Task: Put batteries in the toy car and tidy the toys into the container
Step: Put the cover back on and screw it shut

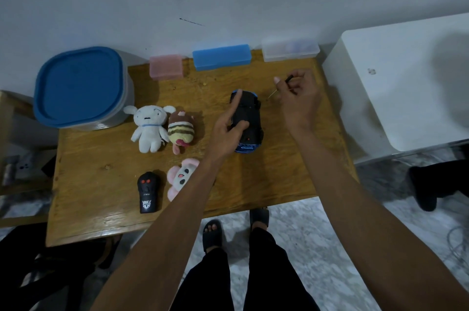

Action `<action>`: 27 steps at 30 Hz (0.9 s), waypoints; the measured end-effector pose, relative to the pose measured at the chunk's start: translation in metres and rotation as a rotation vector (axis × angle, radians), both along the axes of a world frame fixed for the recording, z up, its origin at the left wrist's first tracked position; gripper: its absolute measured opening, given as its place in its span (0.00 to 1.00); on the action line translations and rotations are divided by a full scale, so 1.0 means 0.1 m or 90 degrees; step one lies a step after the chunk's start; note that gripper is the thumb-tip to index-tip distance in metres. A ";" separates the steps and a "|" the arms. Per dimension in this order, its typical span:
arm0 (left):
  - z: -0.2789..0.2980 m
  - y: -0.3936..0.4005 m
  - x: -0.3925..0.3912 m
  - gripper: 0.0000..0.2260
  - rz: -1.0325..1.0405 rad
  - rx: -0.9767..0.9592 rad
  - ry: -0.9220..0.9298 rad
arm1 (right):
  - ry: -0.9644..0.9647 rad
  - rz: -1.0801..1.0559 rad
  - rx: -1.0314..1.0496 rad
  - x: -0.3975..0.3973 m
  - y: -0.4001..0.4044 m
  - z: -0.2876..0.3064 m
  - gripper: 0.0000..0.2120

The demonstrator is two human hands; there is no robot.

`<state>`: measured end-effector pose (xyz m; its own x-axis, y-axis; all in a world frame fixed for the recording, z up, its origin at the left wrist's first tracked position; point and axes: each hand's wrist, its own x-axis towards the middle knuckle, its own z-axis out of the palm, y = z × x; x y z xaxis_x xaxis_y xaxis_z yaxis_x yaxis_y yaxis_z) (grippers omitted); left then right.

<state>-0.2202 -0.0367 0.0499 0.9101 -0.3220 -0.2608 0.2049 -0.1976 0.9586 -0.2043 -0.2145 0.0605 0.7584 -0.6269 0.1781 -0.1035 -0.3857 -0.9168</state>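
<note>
A blue toy car [250, 117] lies upside down on the wooden table [101, 183], its black underside facing up. My left hand [227, 130] rests on the car, index finger stretched along it and thumb pressing its middle. My right hand [298, 96] hovers just right of the car, pinching a small screwdriver [280, 87] with its thin tip pointing down-left. A white plush dog [149, 125], a striped plush [181, 131] and a pink plush [181, 176] lie left of the car. A black remote control [148, 191] lies near the front edge. The large container [81, 87] with a blue lid stands at the back left.
Three small boxes line the wall: pink [166, 67], blue [222, 56] and clear [290, 50]. A white cabinet [406, 87] stands right of the table. My feet in sandals are under the table's front edge.
</note>
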 end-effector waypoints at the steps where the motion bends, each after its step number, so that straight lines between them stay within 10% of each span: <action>1: 0.00 -0.02 0.00 0.37 0.016 -0.008 0.015 | 0.005 -0.011 0.002 0.01 -0.04 0.00 0.14; 18: -0.05 -0.25 0.06 0.44 0.060 -0.081 0.071 | 0.018 -0.029 0.072 0.01 -0.30 -0.01 0.11; 27: -0.11 -0.36 0.15 0.30 0.065 -0.147 0.184 | 0.031 -0.028 0.096 0.03 -0.39 -0.03 0.11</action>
<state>-0.2055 -0.0724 0.0394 0.8405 -0.3133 -0.4421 0.4801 0.0524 0.8756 -0.2013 -0.2531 0.0570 0.7352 -0.6765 0.0426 -0.1632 -0.2376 -0.9576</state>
